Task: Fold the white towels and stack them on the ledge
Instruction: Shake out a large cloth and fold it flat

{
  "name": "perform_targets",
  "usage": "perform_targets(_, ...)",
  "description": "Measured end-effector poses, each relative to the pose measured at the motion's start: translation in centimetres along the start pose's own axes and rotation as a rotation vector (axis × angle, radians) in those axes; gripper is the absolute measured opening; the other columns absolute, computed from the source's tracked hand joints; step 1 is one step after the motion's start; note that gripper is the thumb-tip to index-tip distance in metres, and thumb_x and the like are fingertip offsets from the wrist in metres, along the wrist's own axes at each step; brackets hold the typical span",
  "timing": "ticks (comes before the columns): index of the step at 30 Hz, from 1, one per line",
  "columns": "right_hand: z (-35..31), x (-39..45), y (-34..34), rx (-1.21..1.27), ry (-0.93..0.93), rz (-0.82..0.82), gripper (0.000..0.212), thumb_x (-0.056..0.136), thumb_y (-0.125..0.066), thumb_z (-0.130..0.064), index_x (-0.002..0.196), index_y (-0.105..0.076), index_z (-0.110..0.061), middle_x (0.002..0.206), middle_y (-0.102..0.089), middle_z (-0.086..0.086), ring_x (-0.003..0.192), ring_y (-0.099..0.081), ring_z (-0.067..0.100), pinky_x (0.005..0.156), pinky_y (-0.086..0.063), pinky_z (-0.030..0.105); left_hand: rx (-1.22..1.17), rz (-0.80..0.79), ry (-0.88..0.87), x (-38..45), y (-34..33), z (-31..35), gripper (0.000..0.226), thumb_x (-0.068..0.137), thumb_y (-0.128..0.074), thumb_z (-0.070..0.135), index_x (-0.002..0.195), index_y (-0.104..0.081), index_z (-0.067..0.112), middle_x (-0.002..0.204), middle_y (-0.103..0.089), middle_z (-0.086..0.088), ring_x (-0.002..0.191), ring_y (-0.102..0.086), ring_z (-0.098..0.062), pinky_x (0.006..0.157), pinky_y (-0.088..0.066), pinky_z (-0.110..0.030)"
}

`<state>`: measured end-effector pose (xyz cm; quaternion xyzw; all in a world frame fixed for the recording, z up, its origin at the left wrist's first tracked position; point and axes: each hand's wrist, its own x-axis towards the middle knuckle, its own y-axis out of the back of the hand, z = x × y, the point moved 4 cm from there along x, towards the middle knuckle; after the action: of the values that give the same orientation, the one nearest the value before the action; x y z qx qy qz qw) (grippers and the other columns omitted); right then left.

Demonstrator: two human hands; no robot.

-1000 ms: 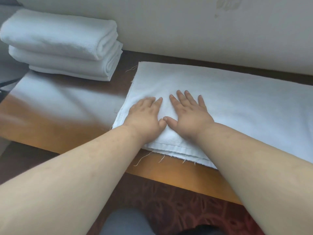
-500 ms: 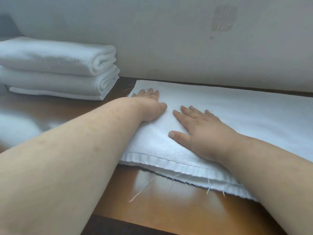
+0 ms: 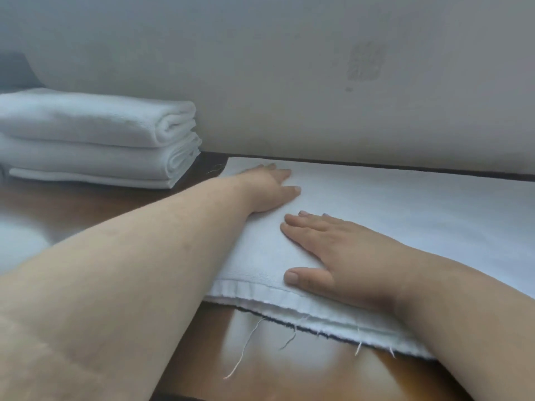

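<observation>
Head view: a towel [image 3: 390, 215] on the ledge [image 3: 289, 369] is pressed flat by the left hand [image 3: 269, 189] and right hand [image 3: 341, 256], fingers straight; a stack [image 3: 95, 140] is seen at 10 o'clock.

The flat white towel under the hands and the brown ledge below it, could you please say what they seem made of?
Flat white towel: seemingly woven cotton, matte, with a stitched hem and loose threads fraying off its near edge. Brown ledge: probably varnished wood or laminate, glossy, showing pale reflections.

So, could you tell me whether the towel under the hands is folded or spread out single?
Folded: the towel shows at least two stacked layers along its near hem, lying flat under both palms.
</observation>
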<state>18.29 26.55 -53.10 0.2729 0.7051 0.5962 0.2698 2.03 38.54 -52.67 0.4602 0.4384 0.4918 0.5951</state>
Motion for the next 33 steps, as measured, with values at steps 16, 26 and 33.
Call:
perform_targets(16, -5.4, -1.4, 2.9, -0.119, -0.191, -0.084, 0.092, 0.070, -0.028, -0.083, 0.146, -0.035, -0.032, 0.156, -0.031, -0.011, 0.143, -0.028, 0.013, 0.116, -0.027, 0.038, -0.136, 0.272, -0.199, -12.4, 0.5, -4.3, 0.039, 0.096, -0.053, 0.036, 0.135, -0.053, 0.041, 0.147, -0.043, 0.014, 0.133, -0.038, -0.004, 0.106, -0.021, -0.015)
perform_targets(26, -8.6, -2.6, 0.0, 0.019, -0.136, 0.306, 0.046, 0.093, -0.044, -0.050, 0.137, -0.050, -0.036, 0.139, -0.056, -0.008, 0.127, -0.049, 0.015, 0.105, -0.039, 0.035, -0.221, 0.200, -0.369, -18.3, 1.1, -2.5, 0.037, 0.073, -0.058, 0.071, 0.103, -0.064, 0.050, 0.091, -0.058, 0.027, 0.084, -0.055, 0.007, 0.068, -0.040, -0.016)
perform_targets(33, -7.3, -3.1, 0.5, 0.325, -0.184, 0.446, 0.026, 0.085, -0.067, -0.045, 0.110, -0.064, -0.039, 0.099, -0.064, -0.026, 0.091, -0.056, -0.010, 0.078, -0.039, 0.003, -0.181, 0.265, -0.416, -20.1, 0.9, -2.7, 0.024, 0.077, -0.064, 0.061, 0.099, -0.065, 0.051, 0.102, -0.059, 0.022, 0.093, -0.055, 0.003, 0.081, -0.045, -0.023)
